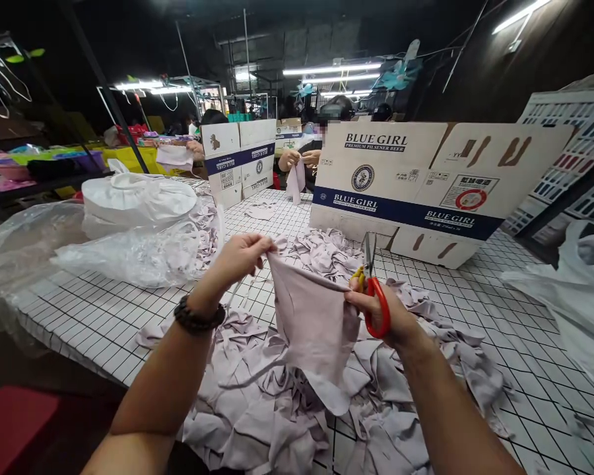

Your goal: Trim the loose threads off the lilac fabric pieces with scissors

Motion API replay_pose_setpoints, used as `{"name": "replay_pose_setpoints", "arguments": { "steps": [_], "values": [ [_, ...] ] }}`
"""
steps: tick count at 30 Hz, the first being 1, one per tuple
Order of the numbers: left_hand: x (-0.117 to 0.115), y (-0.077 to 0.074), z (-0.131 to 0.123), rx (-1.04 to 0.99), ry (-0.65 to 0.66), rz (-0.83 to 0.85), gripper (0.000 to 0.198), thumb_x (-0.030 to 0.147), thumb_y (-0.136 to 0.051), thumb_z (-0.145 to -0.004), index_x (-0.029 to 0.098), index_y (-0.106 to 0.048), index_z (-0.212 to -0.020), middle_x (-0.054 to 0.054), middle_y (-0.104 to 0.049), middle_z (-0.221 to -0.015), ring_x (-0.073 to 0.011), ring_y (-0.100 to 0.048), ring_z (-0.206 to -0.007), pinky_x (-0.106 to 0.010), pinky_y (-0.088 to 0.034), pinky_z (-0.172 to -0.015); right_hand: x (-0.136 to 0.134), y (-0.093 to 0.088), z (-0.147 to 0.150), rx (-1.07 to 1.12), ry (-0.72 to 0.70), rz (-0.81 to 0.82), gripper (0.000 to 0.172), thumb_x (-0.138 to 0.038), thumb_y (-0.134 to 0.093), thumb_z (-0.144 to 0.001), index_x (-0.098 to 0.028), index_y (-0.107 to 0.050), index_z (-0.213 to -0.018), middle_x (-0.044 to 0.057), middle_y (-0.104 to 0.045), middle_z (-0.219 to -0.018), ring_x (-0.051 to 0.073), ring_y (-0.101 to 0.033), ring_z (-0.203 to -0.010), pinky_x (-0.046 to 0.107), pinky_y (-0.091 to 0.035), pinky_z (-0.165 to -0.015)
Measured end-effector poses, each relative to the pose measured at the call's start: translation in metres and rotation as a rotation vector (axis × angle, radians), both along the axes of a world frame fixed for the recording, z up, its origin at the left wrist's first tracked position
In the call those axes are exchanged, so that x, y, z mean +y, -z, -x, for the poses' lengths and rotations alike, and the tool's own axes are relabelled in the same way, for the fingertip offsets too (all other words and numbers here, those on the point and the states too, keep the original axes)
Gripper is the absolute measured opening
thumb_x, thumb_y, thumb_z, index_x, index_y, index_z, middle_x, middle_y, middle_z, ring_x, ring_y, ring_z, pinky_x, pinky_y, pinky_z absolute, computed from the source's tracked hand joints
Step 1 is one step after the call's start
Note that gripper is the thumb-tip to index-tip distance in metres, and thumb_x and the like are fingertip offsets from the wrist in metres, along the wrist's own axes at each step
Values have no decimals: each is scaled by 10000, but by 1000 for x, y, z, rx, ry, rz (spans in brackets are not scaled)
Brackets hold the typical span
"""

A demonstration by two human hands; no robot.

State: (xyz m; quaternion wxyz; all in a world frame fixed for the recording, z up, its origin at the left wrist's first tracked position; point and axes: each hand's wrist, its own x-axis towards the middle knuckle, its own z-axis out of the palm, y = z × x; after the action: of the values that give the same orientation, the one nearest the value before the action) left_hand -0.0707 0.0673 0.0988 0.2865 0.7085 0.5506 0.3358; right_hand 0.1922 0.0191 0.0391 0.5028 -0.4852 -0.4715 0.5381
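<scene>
Between my hands hangs a pale mauve cloth garment [311, 316] that looks like underpants, with its upper edge stretched and a whitish lower end. My left hand [242, 258], with a dark beaded bracelet [198, 316] at the wrist, pinches the upper left corner. The upper right edge is gripped by my right hand [383, 307], which also carries scissors [377, 307]. Their red handle loops round the hand, and the blades point up, away from the cloth. Something yellow [359, 276] shows by the fingers. A heap of similar mauve pieces [257, 415] lies beneath.
A white table [529, 323] with a black grid bears another mauve pile [327, 251]. Beyond stand a large beer carton [396, 171] and a smaller one [240, 161]. Clear plastic bags [133, 254] lie left. Across the table, a co-worker's hands [299, 158] hold mauve cloth.
</scene>
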Motion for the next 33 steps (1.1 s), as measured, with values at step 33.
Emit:
{"name": "replay_pose_setpoints", "arguments": {
  "steps": [33],
  "values": [
    [-82, 123, -63, 399, 485, -59, 397, 79, -316, -951, 147, -431, -1325, -118, -626, -1138, -203, -616, -956, -322, -516, -834, -9, 2, -47, -201, 167, 61, 271, -326, -748, -524, -193, -543, -641, -31, -516, -561, 111, -456, -490, 235, -368, -455]
  ]
}}
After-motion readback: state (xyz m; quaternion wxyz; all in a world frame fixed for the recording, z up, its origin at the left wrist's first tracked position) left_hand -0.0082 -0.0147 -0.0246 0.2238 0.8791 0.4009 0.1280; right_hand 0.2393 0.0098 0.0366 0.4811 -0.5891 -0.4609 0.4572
